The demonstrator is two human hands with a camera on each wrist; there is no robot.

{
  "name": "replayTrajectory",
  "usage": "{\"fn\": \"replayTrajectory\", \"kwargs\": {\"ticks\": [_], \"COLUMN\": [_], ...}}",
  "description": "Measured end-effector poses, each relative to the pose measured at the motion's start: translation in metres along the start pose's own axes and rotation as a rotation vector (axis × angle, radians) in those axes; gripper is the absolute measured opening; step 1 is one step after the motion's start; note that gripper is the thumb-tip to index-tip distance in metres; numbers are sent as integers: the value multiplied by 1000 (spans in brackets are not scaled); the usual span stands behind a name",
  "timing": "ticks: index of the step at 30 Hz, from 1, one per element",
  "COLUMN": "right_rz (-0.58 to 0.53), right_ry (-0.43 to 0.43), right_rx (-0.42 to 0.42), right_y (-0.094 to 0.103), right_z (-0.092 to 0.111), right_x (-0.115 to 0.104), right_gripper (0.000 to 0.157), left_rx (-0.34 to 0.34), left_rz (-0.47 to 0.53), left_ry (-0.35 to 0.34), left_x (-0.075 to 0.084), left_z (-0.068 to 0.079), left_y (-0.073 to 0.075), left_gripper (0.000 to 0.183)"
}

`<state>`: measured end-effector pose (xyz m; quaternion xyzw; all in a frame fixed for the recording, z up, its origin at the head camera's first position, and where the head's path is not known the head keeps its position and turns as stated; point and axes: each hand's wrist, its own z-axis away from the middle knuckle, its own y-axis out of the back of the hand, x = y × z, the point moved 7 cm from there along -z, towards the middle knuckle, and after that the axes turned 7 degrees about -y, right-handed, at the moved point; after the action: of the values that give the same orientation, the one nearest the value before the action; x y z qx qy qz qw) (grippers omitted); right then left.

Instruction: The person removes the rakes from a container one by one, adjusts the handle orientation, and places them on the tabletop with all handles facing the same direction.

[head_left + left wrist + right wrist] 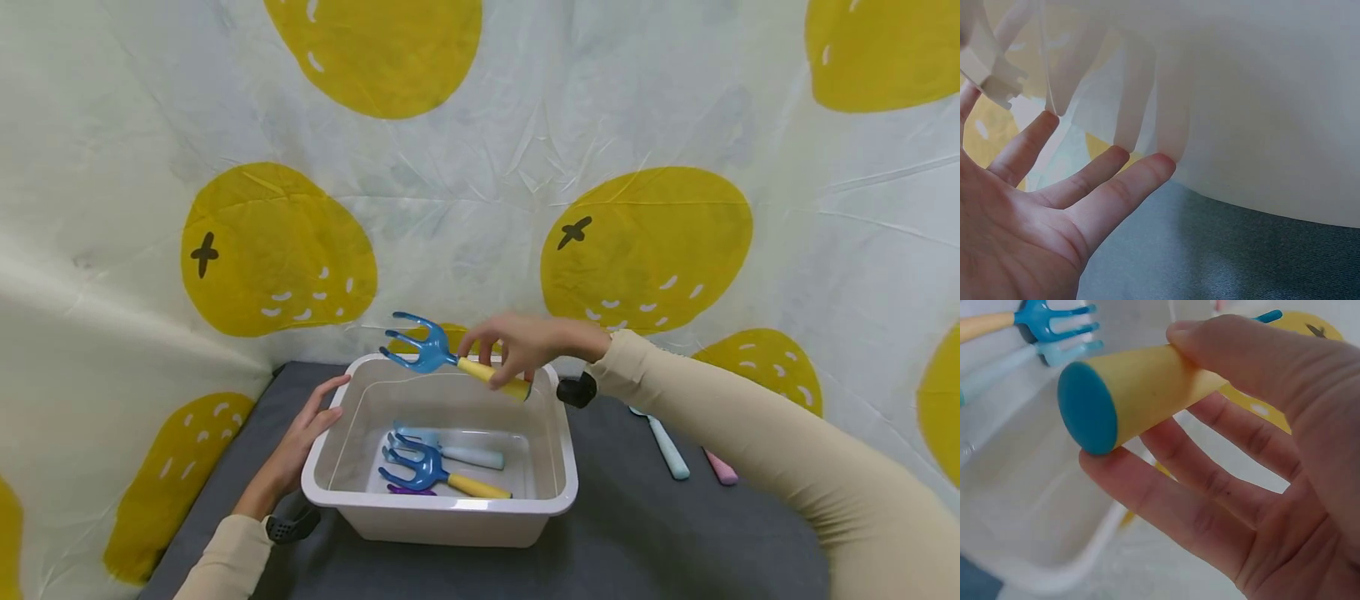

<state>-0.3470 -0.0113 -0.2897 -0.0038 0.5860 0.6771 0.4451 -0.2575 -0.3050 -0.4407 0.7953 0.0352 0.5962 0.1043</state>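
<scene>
My right hand (525,343) pinches the yellow handle of a blue hand rake (429,348) above the back of a pale plastic tub (442,523); its prongs point left. In the right wrist view the thumb and fingers meet the handle (1147,394), whose blue end cap faces the camera. The fingertips of my left hand (300,437) touch the tub's left side, and the left wrist view shows the fingers spread straight against its wall (1260,125). Inside lie a second blue rake with a yellow handle (480,487), a light blue rake (472,457) and a purple piece (411,491), partly hidden.
Right of the tub, a tool with a pale blue handle (670,450) and one with a pink handle (722,467) lie on the dark grey tabletop (630,533), partly covered by my right arm. Behind the table hangs a white cloth with yellow fruit prints (465,250).
</scene>
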Motion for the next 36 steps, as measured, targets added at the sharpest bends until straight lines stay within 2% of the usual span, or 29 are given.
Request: {"fn": "replayTrajectory", "kwargs": {"ticks": [8, 15, 27, 36], "right_rz": [-85, -115, -216, -319], "right_ry": [-61, -95, -202, -247], "right_rx": [136, 217, 309, 364], "right_y": [36, 47, 43, 17], "right_z": [40, 71, 113, 126], "right_x": [28, 58, 121, 176], "right_gripper": [54, 51, 57, 61], "left_rx": [-2, -9, -19, -15], "left_rz": [-2, -4, 6, 0], "left_ry": [-8, -21, -23, -7], "left_x": [1, 1, 3, 4], "left_z": [-1, -1, -1, 0], "left_y": [2, 3, 3, 3], "left_gripper": [53, 53, 53, 53]}}
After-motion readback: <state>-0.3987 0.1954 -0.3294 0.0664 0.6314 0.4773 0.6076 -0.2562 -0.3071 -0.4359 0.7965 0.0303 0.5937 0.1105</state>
